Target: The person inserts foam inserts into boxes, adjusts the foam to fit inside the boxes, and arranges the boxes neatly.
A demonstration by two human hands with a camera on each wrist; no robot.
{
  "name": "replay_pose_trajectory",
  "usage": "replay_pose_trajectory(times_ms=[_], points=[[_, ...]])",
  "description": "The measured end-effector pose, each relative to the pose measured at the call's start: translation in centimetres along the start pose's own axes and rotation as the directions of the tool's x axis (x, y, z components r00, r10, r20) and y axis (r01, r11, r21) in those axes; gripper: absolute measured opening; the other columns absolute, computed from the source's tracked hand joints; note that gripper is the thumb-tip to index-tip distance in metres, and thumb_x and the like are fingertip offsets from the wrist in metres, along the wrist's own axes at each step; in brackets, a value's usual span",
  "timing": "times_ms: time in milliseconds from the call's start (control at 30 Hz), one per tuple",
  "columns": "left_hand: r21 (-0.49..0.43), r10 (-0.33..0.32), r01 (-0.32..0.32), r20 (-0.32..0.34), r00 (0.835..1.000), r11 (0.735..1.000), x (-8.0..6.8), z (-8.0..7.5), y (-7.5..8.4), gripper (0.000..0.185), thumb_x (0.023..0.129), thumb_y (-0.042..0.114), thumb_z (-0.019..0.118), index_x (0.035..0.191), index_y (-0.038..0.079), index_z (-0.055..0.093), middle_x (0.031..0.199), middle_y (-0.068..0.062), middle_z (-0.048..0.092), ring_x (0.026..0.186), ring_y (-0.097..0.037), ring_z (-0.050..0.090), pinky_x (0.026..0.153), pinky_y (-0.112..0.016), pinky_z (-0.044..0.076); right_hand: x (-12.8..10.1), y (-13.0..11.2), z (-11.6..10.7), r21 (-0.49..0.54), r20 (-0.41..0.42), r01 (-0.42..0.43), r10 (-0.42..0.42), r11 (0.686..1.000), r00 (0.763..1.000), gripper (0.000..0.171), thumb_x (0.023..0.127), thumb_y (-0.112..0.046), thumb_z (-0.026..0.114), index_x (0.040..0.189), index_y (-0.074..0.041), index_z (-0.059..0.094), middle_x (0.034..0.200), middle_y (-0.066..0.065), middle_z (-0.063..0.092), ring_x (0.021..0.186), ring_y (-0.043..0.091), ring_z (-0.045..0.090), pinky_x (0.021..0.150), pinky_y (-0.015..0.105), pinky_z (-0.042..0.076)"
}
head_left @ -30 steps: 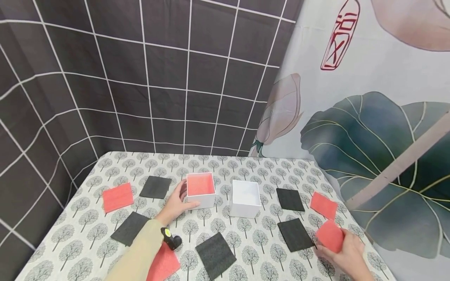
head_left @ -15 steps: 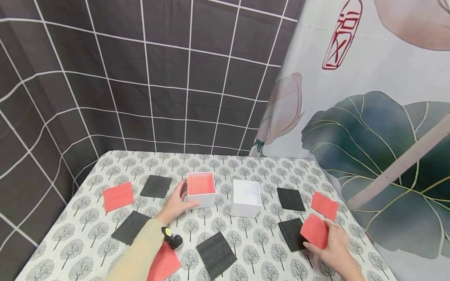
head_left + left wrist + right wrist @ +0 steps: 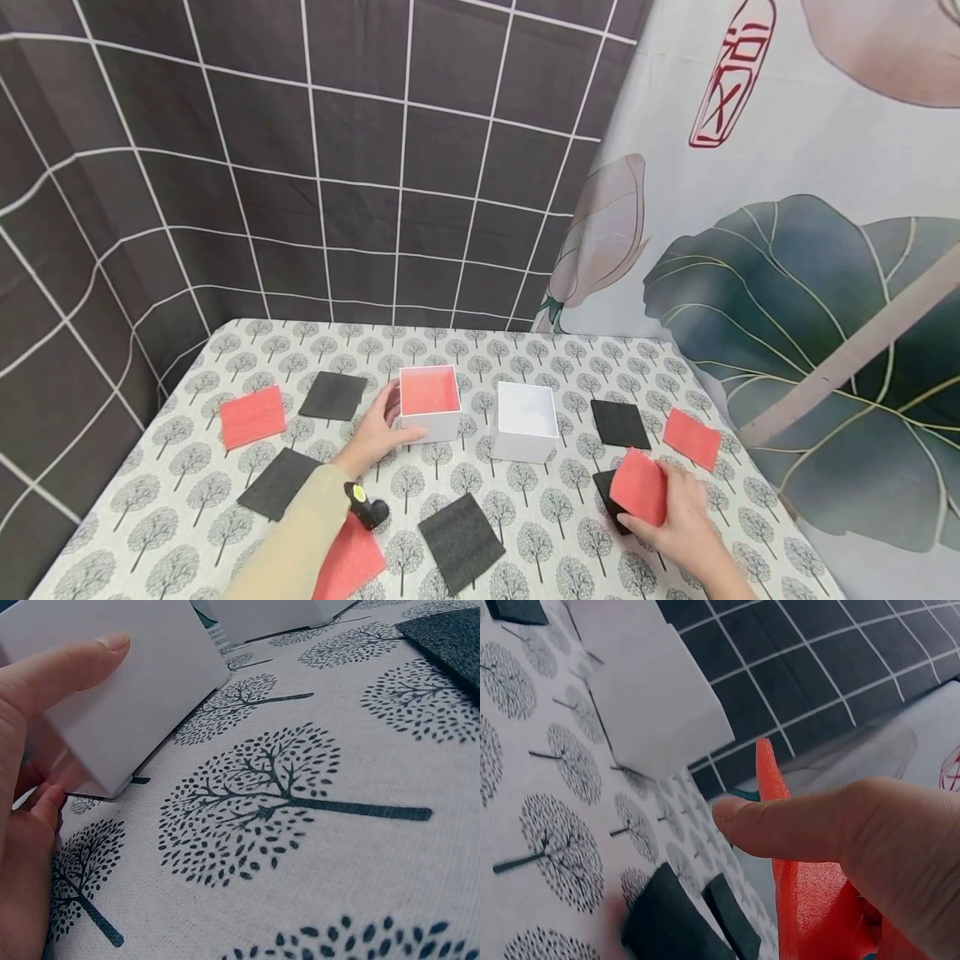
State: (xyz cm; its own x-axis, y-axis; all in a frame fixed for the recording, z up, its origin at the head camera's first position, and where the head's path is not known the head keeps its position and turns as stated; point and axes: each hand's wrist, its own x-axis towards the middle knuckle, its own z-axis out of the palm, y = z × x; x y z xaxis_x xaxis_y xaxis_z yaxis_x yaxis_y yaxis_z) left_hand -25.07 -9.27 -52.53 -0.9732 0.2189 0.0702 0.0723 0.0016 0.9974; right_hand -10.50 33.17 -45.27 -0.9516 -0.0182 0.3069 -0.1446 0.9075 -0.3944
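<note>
Now two white boxes, four red pads and five black pads show from the head.
Left hand grips the box with red inside; right hand pinches one red pad above a black pad. Left wrist: fingers hug the box. Right wrist: thumb presses the pad.

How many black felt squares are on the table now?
5: far left, near left, front centre, right of the white box, and one partly hidden under the right hand's red sheet.
</note>
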Motion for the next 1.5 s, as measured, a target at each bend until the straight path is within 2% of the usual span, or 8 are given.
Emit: replay_pose_trajectory(times_ms=[167,367,500,633,1133,1500], points=[[-0.013,0.001,-0.001,-0.001,1.000,1.000,0.0,0.0,0.0,0.107,0.066,0.012,0.083,0.148,0.010,0.014,0.145,-0.014,0.028,0.133,-0.028,0.030,0.107,-0.032,0.029,0.4,-1.2,0.5,0.012,-0.003,0.029,-0.029,1.000,1.000,0.092,0.056,-0.032,0.088,0.125,0.007,0.040,0.108,0.022,0.045,0.096,0.032,0.036,0.064,0.040,0.041],[-0.024,0.011,-0.011,0.004,1.000,1.000,0.0,0.0,0.0,0.105,0.067,0.011,0.083,0.147,0.011,0.016,0.144,-0.014,0.029,0.133,-0.028,0.031,0.107,-0.031,0.029,0.8,-3.1,0.7,0.053,0.044,0.034,-0.036,0.998,0.998,0.097,0.058,-0.038,0.087,0.130,0.004,0.038,0.112,0.019,0.043,0.097,0.027,0.037,0.065,0.037,0.043],[-0.029,0.001,0.000,0.026,1.000,1.000,-0.5,0.1,1.6,0.104,0.070,0.007,0.080,0.148,0.005,0.012,0.145,-0.019,0.024,0.134,-0.032,0.027,0.109,-0.034,0.026,1.1,-4.4,1.0,0.088,0.084,0.023,-0.030,0.996,0.996,0.098,0.058,-0.038,0.087,0.133,-0.001,0.036,0.119,0.018,0.041,0.101,0.026,0.035,0.066,0.038,0.047],[-0.020,-0.014,0.015,0.033,0.999,1.000,-1.0,0.2,2.8,0.104,0.071,0.003,0.079,0.147,0.001,0.009,0.146,-0.022,0.022,0.134,-0.034,0.026,0.110,-0.036,0.025,1.4,-5.5,1.4,0.099,0.107,0.046,-0.056,0.994,0.993,0.099,0.056,-0.037,0.087,0.133,-0.001,0.036,0.119,0.016,0.042,0.102,0.025,0.035,0.068,0.037,0.048],[-0.009,-0.028,0.028,0.029,0.999,1.000,-0.9,0.2,2.9,0.105,0.070,0.004,0.079,0.147,0.001,0.008,0.147,-0.022,0.022,0.135,-0.033,0.024,0.110,-0.036,0.023,2.5,-8.4,3.4,0.144,0.135,0.158,-0.178,0.977,0.975,0.096,0.057,-0.033,0.087,0.132,0.002,0.038,0.117,0.012,0.043,0.098,0.019,0.041,0.070,0.033,0.049],[-0.007,-0.033,0.033,0.024,0.999,0.999,-1.0,0.3,3.0,0.105,0.070,0.004,0.079,0.147,0.001,0.009,0.146,-0.022,0.023,0.134,-0.034,0.026,0.110,-0.037,0.024,3.1,-10.4,4.3,0.180,0.144,0.229,-0.255,0.957,0.956,0.098,0.054,-0.034,0.089,0.134,-0.006,0.041,0.117,0.007,0.042,0.097,0.015,0.039,0.070,0.031,0.047]])
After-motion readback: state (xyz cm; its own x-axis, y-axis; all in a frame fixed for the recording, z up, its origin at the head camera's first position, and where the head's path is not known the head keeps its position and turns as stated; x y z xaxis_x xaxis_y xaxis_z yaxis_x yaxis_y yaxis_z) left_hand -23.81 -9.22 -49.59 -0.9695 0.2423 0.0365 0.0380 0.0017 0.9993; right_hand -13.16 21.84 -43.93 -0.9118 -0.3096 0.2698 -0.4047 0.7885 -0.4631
